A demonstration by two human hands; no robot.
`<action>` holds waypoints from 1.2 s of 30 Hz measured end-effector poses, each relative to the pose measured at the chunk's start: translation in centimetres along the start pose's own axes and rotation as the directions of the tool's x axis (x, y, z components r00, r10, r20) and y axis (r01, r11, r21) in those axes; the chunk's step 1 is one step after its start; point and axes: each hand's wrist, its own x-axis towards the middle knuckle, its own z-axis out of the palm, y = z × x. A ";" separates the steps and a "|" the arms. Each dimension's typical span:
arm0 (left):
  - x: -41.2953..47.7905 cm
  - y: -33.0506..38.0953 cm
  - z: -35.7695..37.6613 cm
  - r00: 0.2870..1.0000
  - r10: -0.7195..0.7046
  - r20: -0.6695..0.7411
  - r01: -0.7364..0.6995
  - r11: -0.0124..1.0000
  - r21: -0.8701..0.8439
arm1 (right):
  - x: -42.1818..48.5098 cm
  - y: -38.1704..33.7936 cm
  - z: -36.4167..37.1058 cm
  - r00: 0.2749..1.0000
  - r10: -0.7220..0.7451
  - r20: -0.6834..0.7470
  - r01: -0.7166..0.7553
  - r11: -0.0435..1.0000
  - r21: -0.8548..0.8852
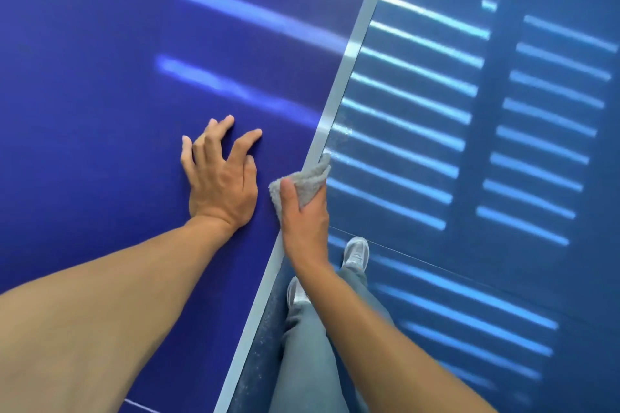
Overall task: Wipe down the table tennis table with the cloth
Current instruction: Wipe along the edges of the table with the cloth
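Right hand (303, 228): thumb (288, 196) pressed over the top of a bunched grey cloth (307, 183). The remaining fingers are hidden behind the cloth, and the hand grasps it. The cloth lies on the white edge stripe (349, 67) of the blue surface (100, 77), with its far folds overhanging the stripe on the floor side. The heel of the right hand crosses the same stripe just nearer the camera.

Left hand (218, 178): fingers (214, 137) spread and slightly arched, grasping nothing. The fingertips and the heel of the palm rest on the surface, on the playing side of the edge stripe, close to it but apart. The two hands are near each other without touching.

Both forearms are bare. The left (100, 295) runs over the surface. The right (385, 329) runs over the floor side of the stripe.

The edge stripe runs diagonally from the lower middle to the upper right, and ends at the surface corner. A thin white line shows at the bottom of the frame, on the playing side of the stripe.

On the floor side of the stripe: blue floor (503, 144) marked with bright parallel light bars, grey trousers (305, 362) and two pale shoes (357, 253). Similar light bars reflect on the surface beyond the left hand.
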 end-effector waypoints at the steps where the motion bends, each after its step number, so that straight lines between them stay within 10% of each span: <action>1: 0.0 0.0 0.0 1.000 0.001 0.006 -0.001 1.000 0.002 | -0.4 0.4 -0.2 1.000 0.000 0.018 0.000 0.999 -0.033; 13: 0.1 -0.2 0.3 1.000 0.008 0.001 -0.008 1.000 -0.004 | 17.4 -13.2 -3.8 0.989 -0.041 -0.144 0.023 0.993 -0.119; 26: 0.3 0.0 0.0 0.999 0.012 0.037 -0.012 1.000 0.009 | 9.7 -6.6 -3.9 0.993 -0.113 0.040 0.119 0.970 -0.214; 36: 0.3 -0.2 0.3 1.000 0.021 0.013 -0.021 1.000 0.000 | 24.5 -19.6 -6.2 0.979 -0.078 -0.190 0.039 0.979 -0.202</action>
